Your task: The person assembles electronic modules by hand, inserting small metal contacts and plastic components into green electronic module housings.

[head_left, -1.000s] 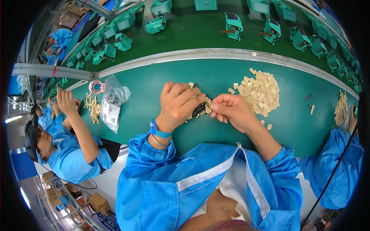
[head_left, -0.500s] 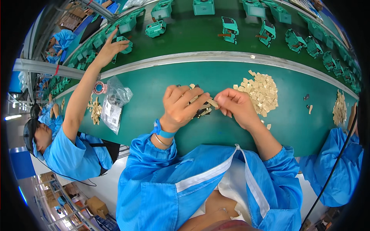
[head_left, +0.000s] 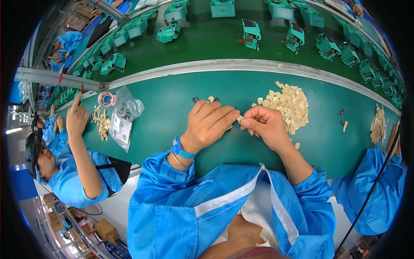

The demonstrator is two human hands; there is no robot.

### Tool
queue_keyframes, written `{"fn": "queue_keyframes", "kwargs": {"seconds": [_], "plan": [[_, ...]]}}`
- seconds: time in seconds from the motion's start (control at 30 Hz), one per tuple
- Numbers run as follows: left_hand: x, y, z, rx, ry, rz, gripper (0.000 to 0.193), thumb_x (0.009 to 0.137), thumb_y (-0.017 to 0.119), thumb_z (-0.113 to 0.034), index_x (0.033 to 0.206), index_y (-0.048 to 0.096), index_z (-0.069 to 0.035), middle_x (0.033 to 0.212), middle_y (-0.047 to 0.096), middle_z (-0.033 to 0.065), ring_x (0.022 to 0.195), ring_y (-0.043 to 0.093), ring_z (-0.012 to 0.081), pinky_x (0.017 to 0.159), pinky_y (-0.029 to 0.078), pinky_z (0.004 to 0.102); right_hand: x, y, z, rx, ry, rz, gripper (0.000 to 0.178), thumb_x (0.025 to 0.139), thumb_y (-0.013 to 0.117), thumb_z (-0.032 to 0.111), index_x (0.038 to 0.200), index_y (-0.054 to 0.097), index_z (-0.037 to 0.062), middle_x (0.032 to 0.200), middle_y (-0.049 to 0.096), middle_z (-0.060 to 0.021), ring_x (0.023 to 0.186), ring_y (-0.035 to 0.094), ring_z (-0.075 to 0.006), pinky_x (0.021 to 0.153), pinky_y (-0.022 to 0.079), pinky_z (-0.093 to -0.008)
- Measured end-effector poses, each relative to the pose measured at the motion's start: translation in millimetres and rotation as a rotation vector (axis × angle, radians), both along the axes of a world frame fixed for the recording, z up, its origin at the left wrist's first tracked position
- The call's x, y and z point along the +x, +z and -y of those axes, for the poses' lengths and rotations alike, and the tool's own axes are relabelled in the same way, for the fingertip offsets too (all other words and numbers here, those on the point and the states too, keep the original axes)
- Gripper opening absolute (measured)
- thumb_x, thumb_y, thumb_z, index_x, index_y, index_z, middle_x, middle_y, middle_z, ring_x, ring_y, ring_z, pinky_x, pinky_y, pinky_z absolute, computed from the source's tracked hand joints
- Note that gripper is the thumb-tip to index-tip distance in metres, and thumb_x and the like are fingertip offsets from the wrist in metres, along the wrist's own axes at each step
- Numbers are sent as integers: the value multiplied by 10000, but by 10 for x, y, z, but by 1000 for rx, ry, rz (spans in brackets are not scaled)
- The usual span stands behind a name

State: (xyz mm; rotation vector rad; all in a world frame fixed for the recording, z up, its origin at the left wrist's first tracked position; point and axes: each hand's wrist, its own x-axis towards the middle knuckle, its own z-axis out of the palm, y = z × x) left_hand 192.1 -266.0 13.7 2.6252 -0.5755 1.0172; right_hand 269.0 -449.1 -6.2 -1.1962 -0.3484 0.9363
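Note:
My right hand (head_left: 268, 125) is closed, its thumb and forefinger pinching a small beige flat piece (head_left: 240, 119). My left hand (head_left: 208, 124) is bent over the table to the left, its fingertips against that same piece. Its fingers are closed, and whatever they grip underneath is hidden. Beneath and behind the left hand lie small black parts (head_left: 195, 100) and a few beige pieces, mostly covered. A large heap of beige pieces (head_left: 290, 105) spreads just beyond my right hand.
Across a metal rail (head_left: 241, 65), a green belt carries several teal plastic housings (head_left: 251, 34). A clear plastic bag (head_left: 125, 116), a pink tape roll (head_left: 106, 99) and another beige heap (head_left: 102, 123) lie left. Small dark parts (head_left: 341, 112) lie right. Co-workers sit on both sides.
My fingertips have come closer together around the beige piece, and less of it shows. The left co-worker's hand has drawn back from the belt to the table side.

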Motion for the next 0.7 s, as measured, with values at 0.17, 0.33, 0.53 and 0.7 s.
{"fn": "queue_keyframes", "kwargs": {"seconds": [0.17,0.33,0.53,0.7], "plan": [[34,-27,102,-177,-102,-84,253,639,740,-30,879,661,-16,836,642,70,717,569,210,590,441,305,-77,-95,0,15,-235,441,79,824,671,56,854,616,8,743,622,-25,631,546,-78,578,443,-202],[46,-7,140,-229,-155,-109,259,645,723,0,890,636,15,832,619,91,710,560,227,588,462,317,-73,-70,-24,84,-342,609,99,783,683,20,862,627,0,797,610,-69,679,573,-138,583,457,-235],[13,-6,189,-384,-133,-233,202,670,719,24,860,667,-21,770,638,69,672,561,209,600,456,302,16,-136,22,156,-376,1105,157,722,696,-17,863,632,13,847,589,-86,695,561,-190,569,457,-275],[0,-34,117,-457,-6,-298,154,716,703,21,862,680,-20,737,634,62,656,557,203,589,454,291,46,-16,25,175,-376,1238,163,677,726,4,783,605,28,802,572,-84,684,541,-227,557,443,-316]]}}
